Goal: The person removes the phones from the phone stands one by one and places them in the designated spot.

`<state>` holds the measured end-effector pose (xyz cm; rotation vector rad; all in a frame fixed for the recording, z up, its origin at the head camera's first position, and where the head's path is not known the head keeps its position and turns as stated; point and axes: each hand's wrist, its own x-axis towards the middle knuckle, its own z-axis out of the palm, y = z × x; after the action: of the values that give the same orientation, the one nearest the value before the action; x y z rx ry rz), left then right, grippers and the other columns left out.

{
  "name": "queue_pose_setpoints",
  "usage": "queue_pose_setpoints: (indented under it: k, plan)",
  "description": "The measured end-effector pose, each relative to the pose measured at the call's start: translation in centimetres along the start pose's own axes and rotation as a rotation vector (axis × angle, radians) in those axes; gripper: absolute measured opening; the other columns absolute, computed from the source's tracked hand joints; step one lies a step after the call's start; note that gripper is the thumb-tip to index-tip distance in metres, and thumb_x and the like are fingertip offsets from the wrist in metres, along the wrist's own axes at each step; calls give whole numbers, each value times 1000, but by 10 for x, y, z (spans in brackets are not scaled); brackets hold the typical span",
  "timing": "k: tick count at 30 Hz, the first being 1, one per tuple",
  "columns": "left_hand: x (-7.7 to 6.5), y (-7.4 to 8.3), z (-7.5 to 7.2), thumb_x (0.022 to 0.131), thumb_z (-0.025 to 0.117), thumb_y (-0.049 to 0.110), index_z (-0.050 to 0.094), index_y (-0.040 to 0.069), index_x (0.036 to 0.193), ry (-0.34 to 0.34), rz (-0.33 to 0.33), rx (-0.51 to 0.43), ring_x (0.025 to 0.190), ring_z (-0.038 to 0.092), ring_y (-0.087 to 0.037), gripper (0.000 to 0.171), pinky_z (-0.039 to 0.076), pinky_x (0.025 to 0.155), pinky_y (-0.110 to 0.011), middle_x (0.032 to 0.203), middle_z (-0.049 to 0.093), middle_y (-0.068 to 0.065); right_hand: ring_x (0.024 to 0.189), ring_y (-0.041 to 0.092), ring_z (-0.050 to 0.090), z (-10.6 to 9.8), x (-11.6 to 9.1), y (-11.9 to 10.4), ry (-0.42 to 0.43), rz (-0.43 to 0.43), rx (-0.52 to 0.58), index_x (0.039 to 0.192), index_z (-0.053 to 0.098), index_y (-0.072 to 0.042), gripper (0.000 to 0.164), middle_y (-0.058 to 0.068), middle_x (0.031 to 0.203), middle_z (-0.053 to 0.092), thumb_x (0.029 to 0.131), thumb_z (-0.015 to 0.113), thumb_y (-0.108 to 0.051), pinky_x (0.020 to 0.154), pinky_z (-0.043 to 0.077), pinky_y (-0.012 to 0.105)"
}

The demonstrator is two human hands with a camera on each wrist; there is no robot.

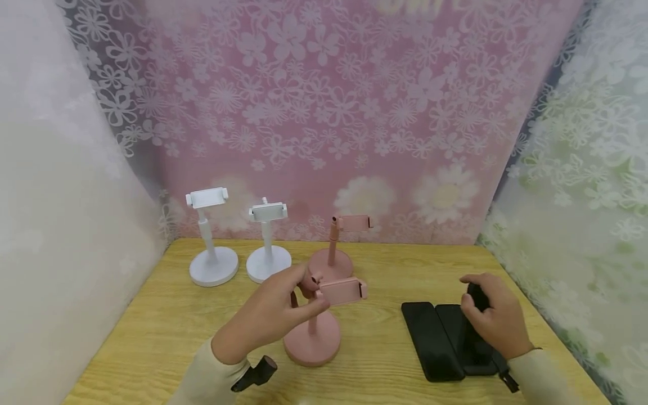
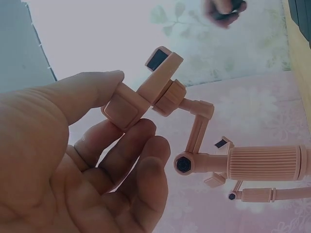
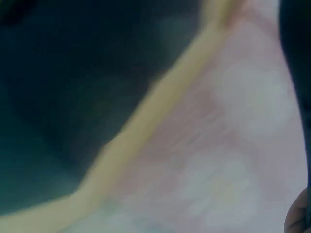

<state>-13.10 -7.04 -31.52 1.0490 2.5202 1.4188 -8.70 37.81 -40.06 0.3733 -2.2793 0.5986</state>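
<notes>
My left hand (image 1: 275, 306) pinches one end of the clamp (image 1: 341, 291) on the front pink phone stand (image 1: 312, 340), thumb on one side and fingers on the other. In the left wrist view, the clamp (image 2: 160, 77) tilts on its hinged arm above the ribbed post (image 2: 265, 163). At the right, my right hand (image 1: 498, 315) grips a black phone (image 1: 477, 297), mostly hidden by the hand, above two flat black phones (image 1: 432, 340). Only a dark edge of the held phone (image 3: 297, 73) shows in the right wrist view, with a fingertip below; that view is blurred.
Behind the front stand is another pink phone stand (image 1: 331, 261). Two white phone stands (image 1: 214, 267) occupy the back left of the wooden table (image 1: 385, 360). A pink floral backdrop (image 1: 314, 124) rises behind the table, with pale sheets at both sides.
</notes>
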Motion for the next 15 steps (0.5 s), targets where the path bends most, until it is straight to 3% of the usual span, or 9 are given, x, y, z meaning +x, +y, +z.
queue_pose_setpoints:
  k: [5, 7, 9, 12, 15]
  plan:
    - [0, -2, 1, 97, 75, 33, 56, 22, 94, -7, -1, -9, 80, 58, -10, 22, 52, 68, -28, 95, 62, 13, 94, 30, 62, -35, -23, 79, -259, 217, -181, 120, 68, -7, 23, 14, 112, 68, 99, 64, -13, 73, 49, 43]
    - [1, -2, 1, 96, 75, 32, 56, 22, 94, -2, 6, -13, 82, 59, -10, 22, 53, 69, -29, 94, 63, 12, 98, 39, 63, -46, -29, 103, -399, 280, -215, 123, 66, -5, 26, 19, 117, 67, 103, 61, -20, 74, 50, 54]
    - [2, -1, 2, 96, 76, 30, 56, 21, 93, -3, 13, -20, 84, 61, -11, 22, 53, 70, -29, 93, 63, 12, 99, 42, 65, -55, -36, 123, -533, 325, -242, 124, 66, -2, 31, 22, 119, 67, 104, 60, -25, 76, 51, 59]
    - [1, -1, 1, 96, 76, 31, 56, 22, 94, -4, 12, -22, 85, 61, -11, 22, 53, 72, -29, 94, 63, 12, 96, 38, 66, -59, -38, 144, -708, 347, -269, 123, 66, 0, 37, 20, 115, 69, 105, 62, -31, 74, 53, 56]
    - [2, -2, 0, 96, 75, 32, 56, 22, 94, -5, 7, -25, 87, 61, -10, 22, 54, 74, -30, 94, 63, 12, 93, 35, 68, -59, -40, 159, -802, 326, -285, 120, 68, -1, 37, 15, 112, 71, 104, 63, -34, 73, 54, 54]
